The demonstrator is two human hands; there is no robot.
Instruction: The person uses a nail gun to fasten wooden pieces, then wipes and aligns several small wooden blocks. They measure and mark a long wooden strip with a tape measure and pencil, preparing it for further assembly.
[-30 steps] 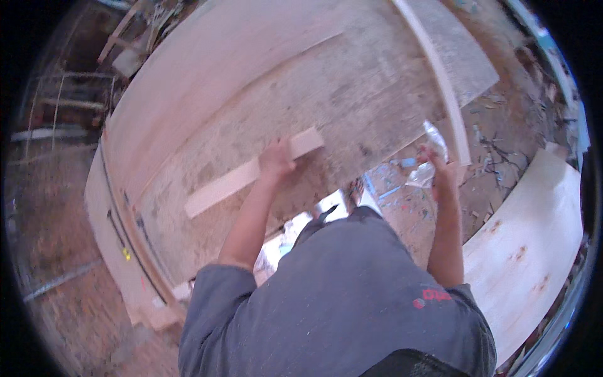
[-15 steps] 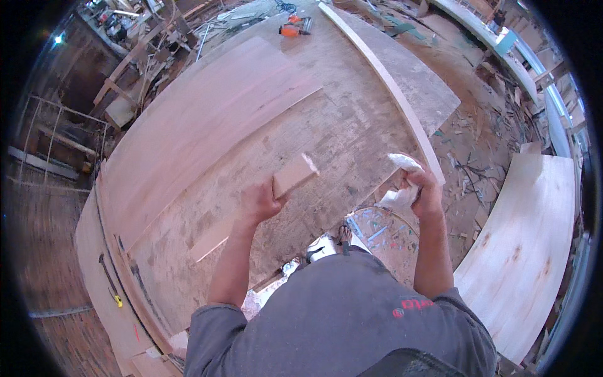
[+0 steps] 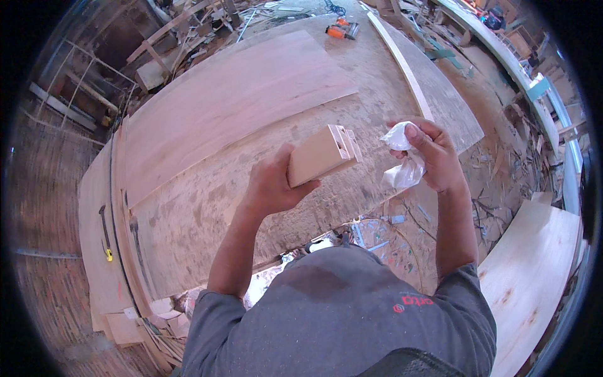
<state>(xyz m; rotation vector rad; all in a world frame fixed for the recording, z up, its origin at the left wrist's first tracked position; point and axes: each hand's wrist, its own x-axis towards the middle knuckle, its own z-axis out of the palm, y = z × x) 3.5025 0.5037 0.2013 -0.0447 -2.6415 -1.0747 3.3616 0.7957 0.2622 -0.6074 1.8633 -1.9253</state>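
Note:
My left hand (image 3: 273, 182) is closed around a tan wooden piece (image 3: 317, 154), thumb along its lower side. The piece is raised above the worktable (image 3: 220, 232), its end tilted toward the right. That end looks stepped, with pale layers and small gaps. Across from it, a crumpled white plastic bag (image 3: 404, 174) is gripped in my right hand (image 3: 440, 154). Part of the bag bulges out above the fingers and part hangs below. A narrow gap separates the bag from the wood. What the bag contains is hidden.
A thin reddish wooden sheet (image 3: 251, 100) covers the table's far left. An orange and grey power tool (image 3: 342, 29) lies beyond it, near a long pale strip (image 3: 402, 60). A hammer (image 3: 105, 229) rests at left. Scraps litter the floor right, beside a pale panel (image 3: 524, 283).
Both hands have come up closer to the camera. The wooden piece now points its stepped end up and right, and my right hand has turned with the bag. The view has shifted somewhat.

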